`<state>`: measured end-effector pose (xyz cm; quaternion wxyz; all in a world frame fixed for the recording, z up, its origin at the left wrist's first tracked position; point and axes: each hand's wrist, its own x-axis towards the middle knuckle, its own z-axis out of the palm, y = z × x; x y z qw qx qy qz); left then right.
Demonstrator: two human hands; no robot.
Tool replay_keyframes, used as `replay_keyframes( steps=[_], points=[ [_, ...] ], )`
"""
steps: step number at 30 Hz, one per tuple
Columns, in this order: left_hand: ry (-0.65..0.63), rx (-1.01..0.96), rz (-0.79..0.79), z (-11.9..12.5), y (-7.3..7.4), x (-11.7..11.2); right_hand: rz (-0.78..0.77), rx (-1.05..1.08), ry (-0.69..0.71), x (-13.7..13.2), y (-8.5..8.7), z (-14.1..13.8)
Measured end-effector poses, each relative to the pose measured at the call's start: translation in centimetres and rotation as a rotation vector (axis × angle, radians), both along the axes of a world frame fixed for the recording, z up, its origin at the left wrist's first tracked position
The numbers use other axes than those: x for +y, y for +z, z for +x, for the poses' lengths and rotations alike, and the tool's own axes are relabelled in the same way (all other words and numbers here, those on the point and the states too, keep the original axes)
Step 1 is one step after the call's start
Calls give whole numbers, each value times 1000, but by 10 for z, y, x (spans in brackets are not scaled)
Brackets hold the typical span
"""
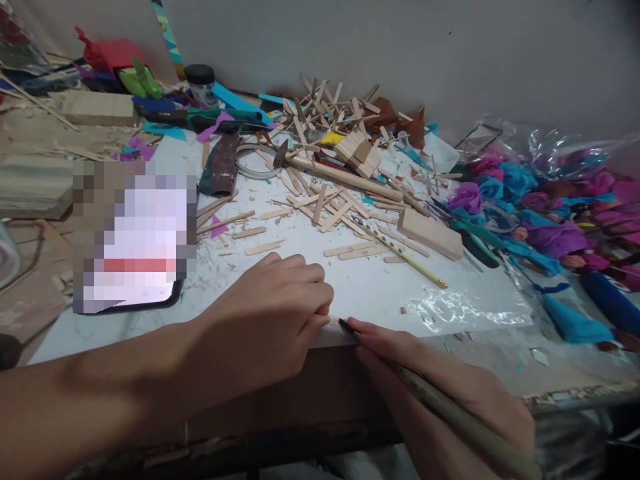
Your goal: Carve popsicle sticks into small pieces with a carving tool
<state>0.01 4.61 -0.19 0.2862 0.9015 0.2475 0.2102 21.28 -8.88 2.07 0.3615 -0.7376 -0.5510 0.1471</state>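
My left hand is closed at the front edge of the white sheet, its fingers pinching a small wooden stick. Only a short end of that stick shows; my fingers cover the rest. From the right, my right hand grips a carving knife with a long, rough wooden handle. Its short dark tip meets or nearly meets the stick's end. Just beyond my hands, several flat craft sticks lie beside a yellow pencil with purple dots.
Behind lie a hammer, a tape roll and a heap of wood pieces. A phone stands at left. Right are a wooden block, green-handled pliers and crepe-paper flowers. The table edge runs in front.
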Motion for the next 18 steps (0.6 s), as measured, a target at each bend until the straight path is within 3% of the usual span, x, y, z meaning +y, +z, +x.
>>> replay_keyframes(
  steps=[5, 18],
  points=[
    [-12, 25, -5, 0, 1, 1, 19, -20, 10, 0, -6, -1],
    [-11, 34, 7, 0, 3, 0, 44, -9, 175, 3, 5, 4]
  ],
)
